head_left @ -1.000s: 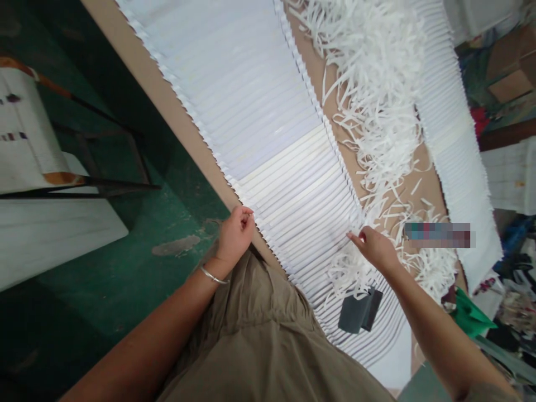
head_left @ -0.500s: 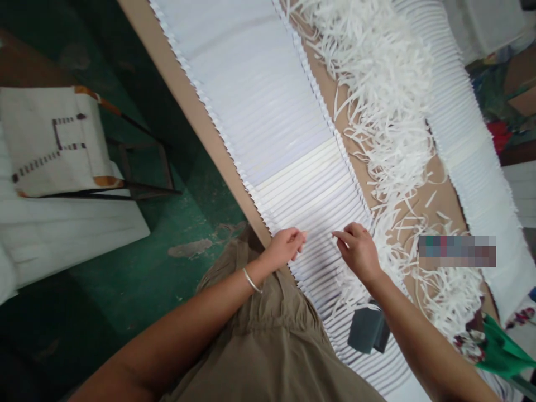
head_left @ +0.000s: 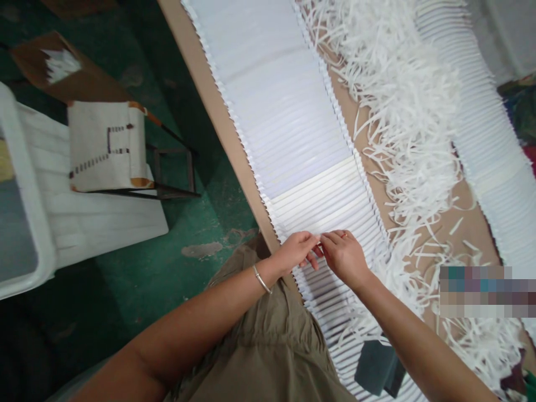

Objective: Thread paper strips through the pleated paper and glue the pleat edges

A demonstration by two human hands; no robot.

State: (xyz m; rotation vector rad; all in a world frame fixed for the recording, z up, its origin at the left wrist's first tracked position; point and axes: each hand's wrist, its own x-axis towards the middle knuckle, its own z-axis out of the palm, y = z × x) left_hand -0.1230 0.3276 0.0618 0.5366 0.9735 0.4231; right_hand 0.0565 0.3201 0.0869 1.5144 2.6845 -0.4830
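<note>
My left hand [head_left: 298, 249], with a bangle at the wrist, is closed in a pinch. Its fingertips meet those of my right hand [head_left: 345, 258], which is pinched too; whatever lies between them is too small to make out. Both hands are over a long row of thin white pieces [head_left: 285, 106] packed side by side, with scalloped edges. Loose narrow white strips [head_left: 414, 117] lie heaped to the right of the row. Below my right forearm, a dark grey block [head_left: 374, 365] rests on the row.
The brown table edge [head_left: 221, 128] runs down the left of the row. A second white row [head_left: 494, 134] lies beyond the strips. On the green floor at left are a woven-seat stool [head_left: 109, 162], a white bin [head_left: 46, 223] and a cardboard box [head_left: 31, 58].
My hands, apart half a second ago, have come together at the fingertips, mostly by the right hand moving left. The view has shifted, showing more of the bin and box at left.
</note>
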